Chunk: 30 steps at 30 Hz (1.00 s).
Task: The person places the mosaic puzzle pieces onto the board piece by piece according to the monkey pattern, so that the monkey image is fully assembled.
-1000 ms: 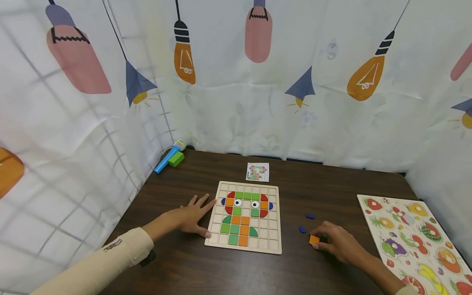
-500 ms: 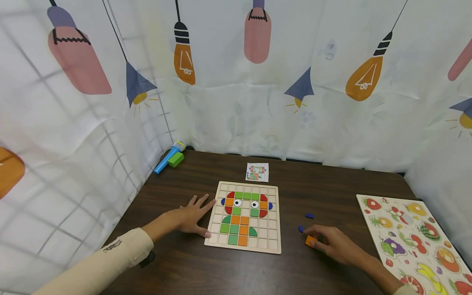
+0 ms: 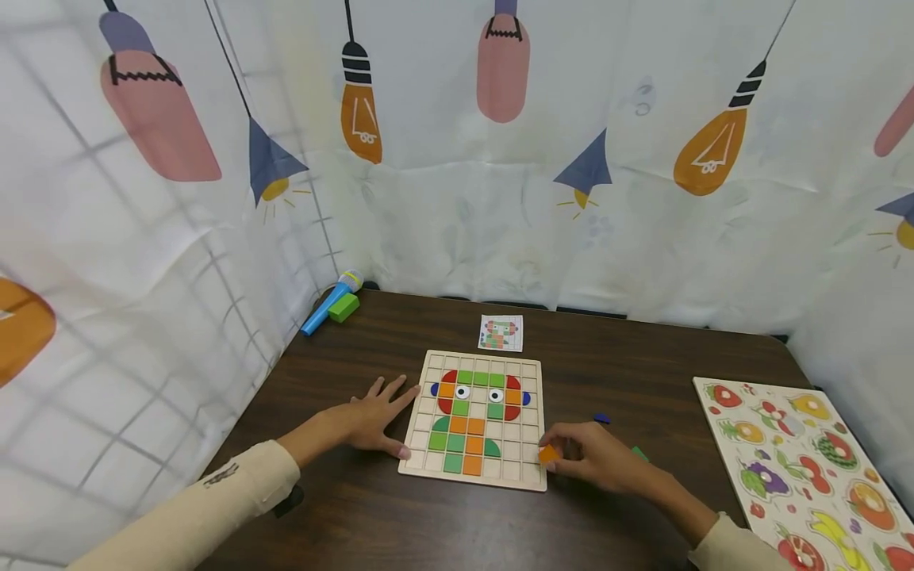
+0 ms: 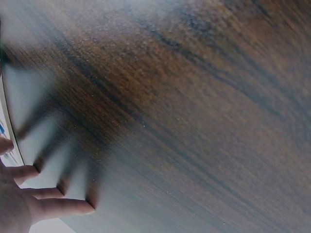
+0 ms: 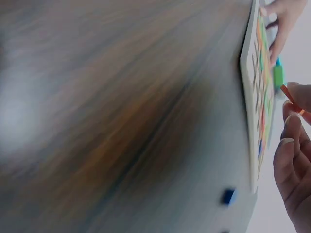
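A pale wooden grid board (image 3: 514, 460) lies mid-table, with coloured tiles and two round eye pieces forming a figure. My left hand (image 3: 371, 416) rests at its left edge, fingers spread, thumb and fingertips touching the rim. At the lower right edge, my right hand (image 3: 600, 456) pinches an orange square tile (image 3: 548, 454) between thumb and fingers. The right wrist view shows that tile (image 5: 291, 98) edge-on in the pinch. Beyond the right hand lies a blue piece (image 3: 602, 418); a green piece (image 3: 639, 453) shows partly behind the wrist. The left wrist view is mostly tabletop.
A small printed picture card (image 3: 501, 333) lies behind the board. At the back left are a toy microphone (image 3: 327, 308) and a green block (image 3: 343, 308). A fruit puzzle board (image 3: 778, 444) covers the right side. Patterned curtains (image 3: 457, 222) border the table.
My right hand has carried the orange tile leftward from the loose pieces to the board's right edge, uncovering a green piece. One blue piece is now out of sight. The left hand stays put.
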### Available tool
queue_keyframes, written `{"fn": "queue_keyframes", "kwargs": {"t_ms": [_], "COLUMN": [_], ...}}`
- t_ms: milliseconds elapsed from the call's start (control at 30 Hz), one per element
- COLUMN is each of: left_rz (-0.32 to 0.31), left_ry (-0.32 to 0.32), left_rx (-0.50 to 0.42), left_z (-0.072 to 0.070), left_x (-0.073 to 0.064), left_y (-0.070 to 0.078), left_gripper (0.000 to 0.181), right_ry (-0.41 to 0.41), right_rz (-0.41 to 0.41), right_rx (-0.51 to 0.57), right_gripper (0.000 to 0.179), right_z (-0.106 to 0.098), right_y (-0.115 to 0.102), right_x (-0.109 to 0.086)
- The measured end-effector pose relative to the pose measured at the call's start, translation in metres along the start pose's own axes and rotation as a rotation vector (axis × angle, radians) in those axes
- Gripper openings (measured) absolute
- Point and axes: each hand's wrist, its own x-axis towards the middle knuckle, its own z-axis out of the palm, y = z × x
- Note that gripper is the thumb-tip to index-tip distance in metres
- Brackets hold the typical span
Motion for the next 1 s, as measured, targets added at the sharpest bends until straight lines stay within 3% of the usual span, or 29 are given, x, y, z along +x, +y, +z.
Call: {"fn": "queue_keyframes", "kwargs": {"t_ms": [233, 567, 800, 1000], "left_rz": [-0.002, -0.005, -0.007, -0.003], "left_ry": [0.0, -0.001, -0.001, 0.002], "left_rx": [-0.002, -0.005, -0.008, -0.01], "left_z": [0.001, 0.001, 0.001, 0.0], "left_x": [0.001, 0.001, 0.0, -0.002], "left_y": [0.0, -0.001, -0.001, 0.0], "left_gripper": [0.11, 0.11, 0.109, 0.109], "right_ry": [-0.046, -0.095, -0.059, 0.02], "right_rz": [-0.068, -0.094, -0.063, -0.037], "right_rx": [0.002, -0.045, -0.055, -0.154], "right_gripper": [0.023, 0.019, 0.016, 0.019], "right_z": [0.021, 0.059, 0.081, 0.092], "right_y": [-0.025, -0.055, -0.064, -0.07], "right_x": [0.04, 0.084, 0.103, 0.111]}}
